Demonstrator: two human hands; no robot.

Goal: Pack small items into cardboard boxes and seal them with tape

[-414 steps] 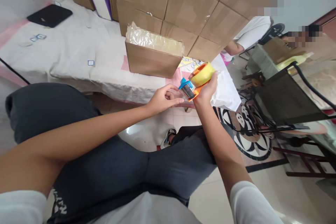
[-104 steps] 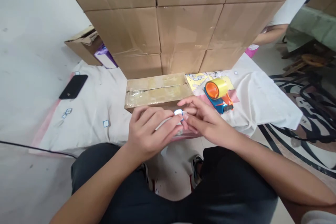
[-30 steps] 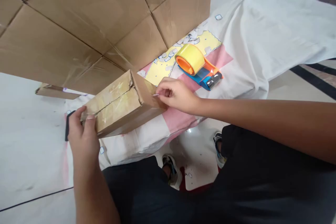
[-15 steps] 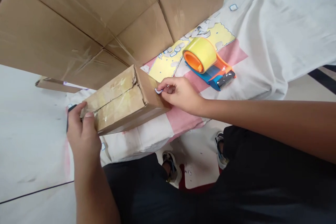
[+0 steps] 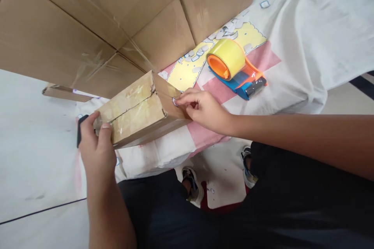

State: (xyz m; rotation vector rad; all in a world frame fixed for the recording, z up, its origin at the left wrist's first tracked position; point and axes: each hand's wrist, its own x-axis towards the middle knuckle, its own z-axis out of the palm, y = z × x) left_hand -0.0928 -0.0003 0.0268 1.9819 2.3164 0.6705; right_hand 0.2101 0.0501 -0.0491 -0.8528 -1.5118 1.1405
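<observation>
A small taped cardboard box lies on the cloth, its seam side facing up. My left hand is wrapped round the box's left end, thumb on top. A black object shows beside those fingers; I cannot tell what it is. At the box's right end my right hand is closed, its fingertips pressing a small white sticker against the end face. Part of the sticker is covered by the fingers.
Large taped cartons stand stacked behind the box. A tape dispenser with a yellow roll sits to the right, near white paper scraps. A cardboard piece lies at left. The white and pink cloth ends above my legs.
The sticker, tilted away from the end face at my right fingertips before, now lies against the box. My left hand keeps its hold. The whole view has shifted slightly.
</observation>
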